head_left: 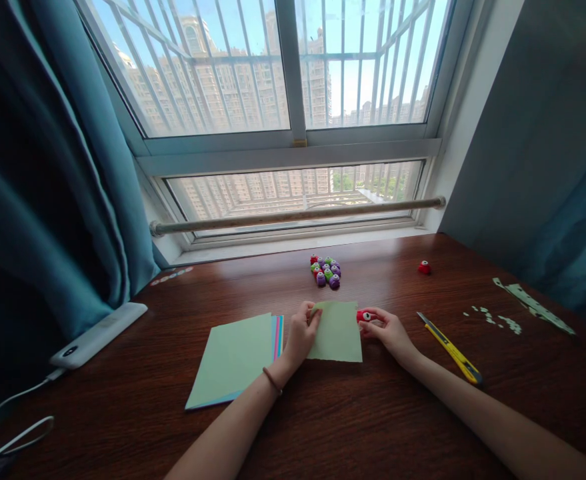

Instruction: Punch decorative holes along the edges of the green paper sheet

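A light green sheet of paper (337,333) is pinched at its left edge between the thumb and fingers of my left hand (303,328). My right hand (387,331) grips a small red craft punch (364,316), which sits at the upper part of the sheet's right edge. Whether the paper is inside the punch's slot cannot be made out. The sheet's lower edge looks slightly uneven. Left of my left hand lies a stack of coloured paper (237,353), pale green on top, with blue, pink and yellow edges showing.
Several red, green and purple punches (327,271) cluster near the window. Another red punch (425,267) stands alone at right. A yellow utility knife (453,350) lies beside my right forearm, with paper bits (493,319) and cut strips (537,307) beyond. A phone (100,335) on a cable is at left.
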Demonstrator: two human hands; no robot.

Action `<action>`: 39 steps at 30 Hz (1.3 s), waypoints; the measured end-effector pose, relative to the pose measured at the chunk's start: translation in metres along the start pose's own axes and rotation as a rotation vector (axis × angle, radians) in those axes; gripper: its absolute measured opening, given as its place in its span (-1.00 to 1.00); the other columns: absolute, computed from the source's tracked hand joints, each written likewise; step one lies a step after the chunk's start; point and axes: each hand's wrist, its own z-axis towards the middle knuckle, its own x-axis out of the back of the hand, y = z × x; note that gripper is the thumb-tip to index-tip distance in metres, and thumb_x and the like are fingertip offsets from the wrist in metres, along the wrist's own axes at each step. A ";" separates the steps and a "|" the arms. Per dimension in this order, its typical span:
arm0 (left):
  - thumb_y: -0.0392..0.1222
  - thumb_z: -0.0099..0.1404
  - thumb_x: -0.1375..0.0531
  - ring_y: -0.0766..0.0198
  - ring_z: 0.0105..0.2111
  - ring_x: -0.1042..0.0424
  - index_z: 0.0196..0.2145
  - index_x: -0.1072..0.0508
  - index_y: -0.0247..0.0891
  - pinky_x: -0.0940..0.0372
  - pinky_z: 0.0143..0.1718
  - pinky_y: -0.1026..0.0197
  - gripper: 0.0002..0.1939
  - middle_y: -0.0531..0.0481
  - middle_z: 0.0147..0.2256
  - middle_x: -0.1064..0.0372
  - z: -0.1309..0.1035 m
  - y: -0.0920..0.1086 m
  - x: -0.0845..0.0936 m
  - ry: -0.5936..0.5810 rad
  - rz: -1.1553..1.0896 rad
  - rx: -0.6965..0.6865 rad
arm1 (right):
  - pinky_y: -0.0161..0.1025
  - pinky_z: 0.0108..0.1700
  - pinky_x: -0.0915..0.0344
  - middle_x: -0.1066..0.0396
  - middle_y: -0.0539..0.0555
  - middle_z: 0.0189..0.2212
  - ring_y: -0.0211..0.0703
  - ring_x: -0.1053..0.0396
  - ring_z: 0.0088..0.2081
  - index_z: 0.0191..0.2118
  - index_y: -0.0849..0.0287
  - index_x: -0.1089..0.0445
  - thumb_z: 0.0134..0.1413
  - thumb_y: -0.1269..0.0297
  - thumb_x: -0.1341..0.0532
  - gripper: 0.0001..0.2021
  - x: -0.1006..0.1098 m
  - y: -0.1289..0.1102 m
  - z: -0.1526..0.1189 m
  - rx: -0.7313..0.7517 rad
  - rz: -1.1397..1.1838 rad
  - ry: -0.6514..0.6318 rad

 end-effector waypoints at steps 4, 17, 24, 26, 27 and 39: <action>-0.10 0.24 -0.04 0.37 -0.58 -0.21 -0.41 -0.24 -0.27 -0.08 -0.53 0.35 -0.82 0.11 -0.57 -0.26 0.000 0.000 0.000 -0.011 0.018 -0.001 | -0.29 -0.46 -0.38 -0.41 0.12 -0.38 -0.16 -0.40 -0.45 -0.20 0.29 -0.29 -0.18 0.18 -0.31 -0.59 0.000 0.005 0.000 0.004 -0.065 0.004; -0.16 0.24 0.00 0.38 -0.61 -0.14 -0.41 -0.17 -0.24 -0.01 -0.56 0.35 -0.87 0.17 -0.62 -0.11 -0.003 -0.012 -0.011 -0.119 0.077 -0.014 | -0.35 -0.65 -0.29 -0.42 0.07 -0.47 -0.20 -0.36 -0.59 -0.25 0.25 -0.30 -0.12 0.19 -0.26 -0.69 -0.003 0.007 -0.007 0.062 -0.295 0.076; -0.20 0.21 -0.03 0.38 -0.62 -0.09 -0.48 -0.18 -0.24 0.05 -0.55 0.33 -0.87 0.17 -0.62 -0.06 -0.005 -0.008 -0.009 -0.168 0.193 -0.050 | -0.35 -0.66 -0.26 -0.36 0.01 -0.68 -0.20 -0.32 -0.66 -0.24 0.27 -0.35 -0.12 0.20 -0.25 -0.70 -0.001 0.004 -0.005 0.023 -0.393 0.115; -0.21 0.18 -0.04 0.37 -0.60 -0.10 -0.50 -0.19 -0.24 0.05 -0.54 0.31 -0.88 0.16 -0.61 -0.07 -0.005 -0.007 -0.008 -0.169 0.239 -0.059 | -0.34 -0.65 -0.26 -0.36 0.01 -0.68 -0.19 -0.32 -0.66 -0.24 0.27 -0.36 -0.13 0.19 -0.25 -0.69 -0.001 0.003 -0.005 0.025 -0.395 0.113; -0.22 0.17 -0.05 0.35 -0.59 -0.11 -0.50 -0.20 -0.24 0.04 -0.52 0.30 -0.89 0.15 -0.61 -0.08 -0.005 -0.007 -0.008 -0.167 0.262 -0.063 | -0.34 -0.65 -0.27 -0.36 0.01 -0.68 -0.19 -0.32 -0.65 -0.24 0.27 -0.36 -0.13 0.19 -0.25 -0.69 -0.001 0.003 -0.005 0.029 -0.401 0.112; -0.28 0.09 -0.08 0.23 -0.44 -0.20 -0.48 -0.28 -0.23 -0.06 -0.42 0.25 -0.99 0.06 -0.52 -0.18 -0.005 -0.003 -0.007 -0.200 0.391 -0.123 | -0.31 -0.67 -0.23 -0.35 0.00 -0.68 -0.18 -0.29 -0.68 -0.29 0.22 -0.36 -0.16 0.16 -0.27 -0.71 0.000 0.000 -0.007 0.030 -0.484 0.111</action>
